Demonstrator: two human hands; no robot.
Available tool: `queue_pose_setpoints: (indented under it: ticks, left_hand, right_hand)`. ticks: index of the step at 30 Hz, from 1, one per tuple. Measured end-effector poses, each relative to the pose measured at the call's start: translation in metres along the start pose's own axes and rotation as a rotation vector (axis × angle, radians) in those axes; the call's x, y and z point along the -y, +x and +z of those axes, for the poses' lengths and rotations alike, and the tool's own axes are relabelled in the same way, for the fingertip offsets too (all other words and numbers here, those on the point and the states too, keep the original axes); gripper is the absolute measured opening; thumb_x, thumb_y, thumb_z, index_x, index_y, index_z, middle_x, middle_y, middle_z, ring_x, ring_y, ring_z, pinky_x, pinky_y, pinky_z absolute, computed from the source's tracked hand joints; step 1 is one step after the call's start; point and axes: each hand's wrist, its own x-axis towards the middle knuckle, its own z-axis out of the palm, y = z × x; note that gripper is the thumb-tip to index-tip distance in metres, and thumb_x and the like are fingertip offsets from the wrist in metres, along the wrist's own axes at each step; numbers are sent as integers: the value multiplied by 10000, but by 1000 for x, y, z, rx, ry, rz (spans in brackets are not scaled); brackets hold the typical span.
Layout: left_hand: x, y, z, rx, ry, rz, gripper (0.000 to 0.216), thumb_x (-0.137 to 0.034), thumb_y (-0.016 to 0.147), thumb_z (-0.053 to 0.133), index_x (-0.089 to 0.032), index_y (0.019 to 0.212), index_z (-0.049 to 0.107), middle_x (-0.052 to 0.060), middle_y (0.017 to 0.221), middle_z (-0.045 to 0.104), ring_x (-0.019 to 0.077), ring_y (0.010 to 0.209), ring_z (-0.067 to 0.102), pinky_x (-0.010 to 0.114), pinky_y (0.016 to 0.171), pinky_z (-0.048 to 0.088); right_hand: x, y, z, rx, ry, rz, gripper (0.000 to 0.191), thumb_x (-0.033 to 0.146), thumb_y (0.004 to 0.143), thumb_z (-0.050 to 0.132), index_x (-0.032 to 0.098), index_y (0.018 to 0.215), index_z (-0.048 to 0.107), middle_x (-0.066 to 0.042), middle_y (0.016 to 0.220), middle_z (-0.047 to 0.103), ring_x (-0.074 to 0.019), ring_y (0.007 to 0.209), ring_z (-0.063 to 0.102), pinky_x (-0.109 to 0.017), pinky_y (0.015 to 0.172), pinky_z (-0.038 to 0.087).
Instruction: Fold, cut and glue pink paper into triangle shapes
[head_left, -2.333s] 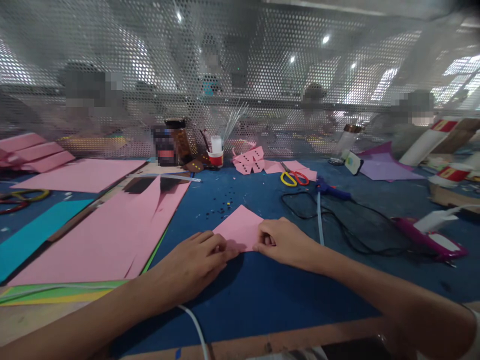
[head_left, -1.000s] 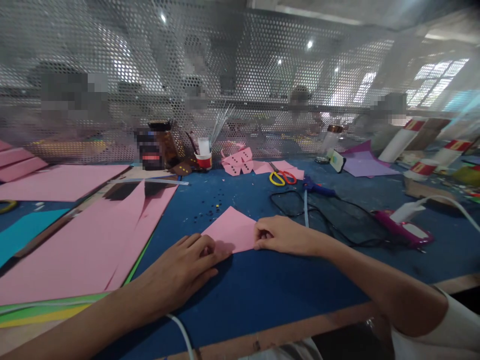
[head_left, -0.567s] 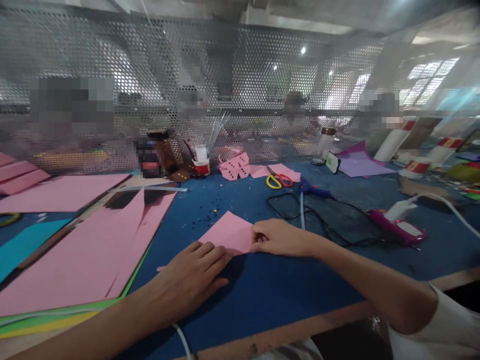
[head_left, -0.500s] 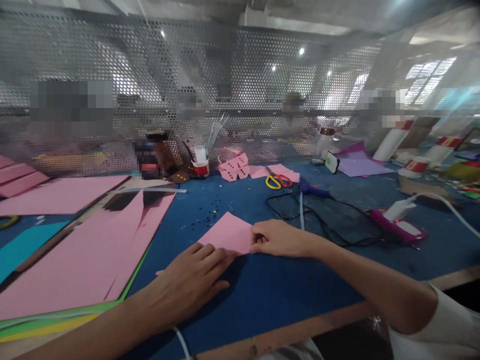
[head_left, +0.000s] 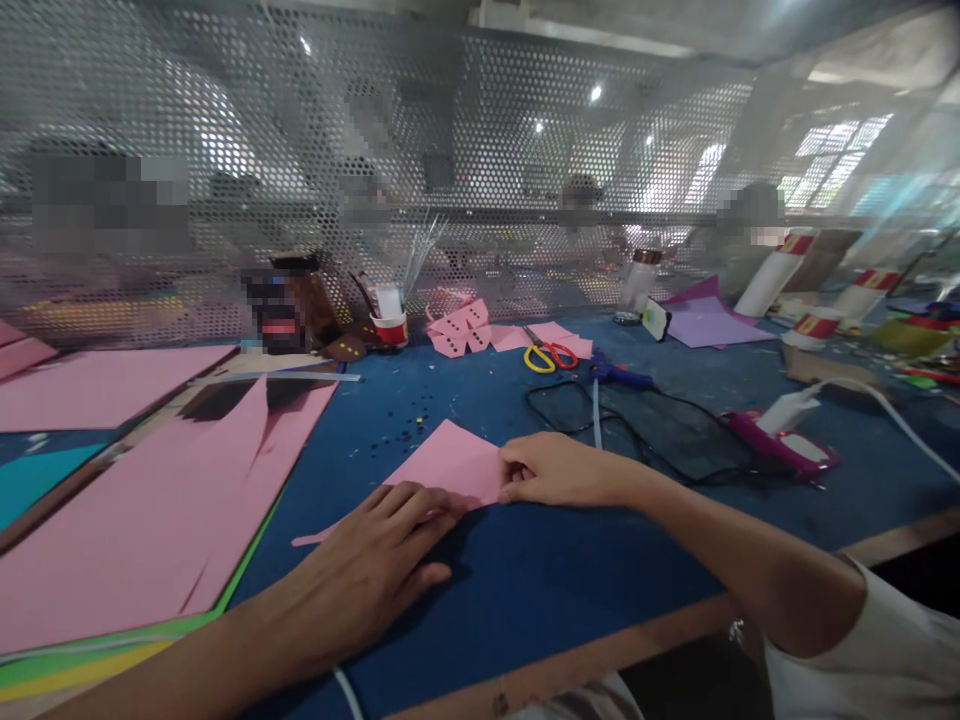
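A folded pink paper piece (head_left: 448, 463) lies on the blue table cover (head_left: 540, 590) in front of me. My left hand (head_left: 375, 560) rests flat on its near left part, fingers stretched out and pressing it down. A thin pink strip sticks out to the left of that hand. My right hand (head_left: 551, 470) pinches the paper's right corner between thumb and curled fingers.
Large pink sheets (head_left: 150, 500) over green and yellow ones lie at the left. Scissors (head_left: 550, 354), a blue glue gun (head_left: 619, 374) with black cable, a purple tool (head_left: 780, 445), a cup (head_left: 391, 325), jars and cut pink shapes (head_left: 457, 330) stand before the perforated metal screen (head_left: 480, 170). People sit behind it.
My left hand has flattened and slid left along the paper's near edge, and a pink strip now shows at its left. My right hand keeps its pinch. The view shifted slightly right.
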Motion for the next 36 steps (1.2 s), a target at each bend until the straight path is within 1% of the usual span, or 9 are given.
queue_pose_setpoints:
  ticks: [5, 9, 13, 19, 24, 28, 33, 36]
  left_hand:
    - [0, 0, 1, 12, -25, -17, 438, -422, 1011, 505, -310, 1433, 474, 36, 1371, 562, 239, 1193, 514, 405, 1044, 414]
    - [1, -1, 1, 17, -19, -14, 460, -440, 1014, 492, -337, 1461, 444, 20, 1389, 556, 231, 1204, 513, 393, 1052, 410]
    - [1, -2, 0, 20, -3, -19, 468, -456, 1018, 477, -346, 1471, 432, 14, 1391, 560, 230, 1205, 514, 396, 1049, 408]
    - [1, -1, 0, 20, 23, -23, 470, -465, 1019, 470, -344, 1472, 437, 14, 1388, 567, 230, 1193, 523, 397, 1041, 413]
    - [3, -1, 1, 7, 21, -9, 471, -448, 1020, 475, -360, 1480, 425, 5, 1401, 560, 221, 1208, 520, 386, 1048, 413]
    - [4, -1, 3, 3, 21, -14, 491, -455, 1016, 482, -363, 1493, 409, 6, 1408, 557, 224, 1210, 521, 381, 1044, 418]
    - [5, -1, 5, -24, 33, -2, 479, -466, 1009, 491, -341, 1471, 453, 27, 1370, 589, 232, 1176, 546, 379, 1019, 434]
    - [5, -1, 5, -36, 33, 2, 479, -473, 1005, 496, -342, 1465, 460, 23, 1353, 603, 225, 1155, 558, 372, 1005, 444]
  right_hand:
    - [-7, -1, -5, 38, -6, -23, 127, 304, 843, 705, 188, 890, 724, -14, 898, 739, -169, 823, 644, -238, 655, 379]
    - [-12, -2, -10, 70, -11, -28, 145, 313, 835, 708, 179, 883, 729, -14, 894, 742, -164, 808, 644, -236, 649, 372]
    - [-14, -4, -15, 95, -15, -36, 139, 302, 828, 715, 173, 877, 734, -9, 879, 741, -159, 792, 645, -229, 635, 367]
    - [-17, -5, -21, 132, 7, -46, 135, 280, 837, 692, 176, 900, 751, -19, 899, 754, -170, 816, 657, -227, 665, 401]
    - [-22, -5, -22, 129, -21, -9, 141, 301, 826, 709, 183, 888, 757, -15, 878, 757, -165, 793, 659, -220, 646, 406]
    - [-25, -5, -23, 133, -21, -17, 131, 302, 820, 718, 196, 884, 759, -6, 873, 758, -161, 794, 662, -215, 647, 409]
    - [-26, -5, -25, 157, -32, -1, 126, 307, 817, 729, 195, 872, 754, -10, 878, 758, -166, 814, 669, -216, 651, 409]
    - [-25, -6, -26, 147, -35, 20, 147, 314, 805, 745, 196, 893, 736, -6, 879, 753, -162, 809, 666, -213, 628, 392]
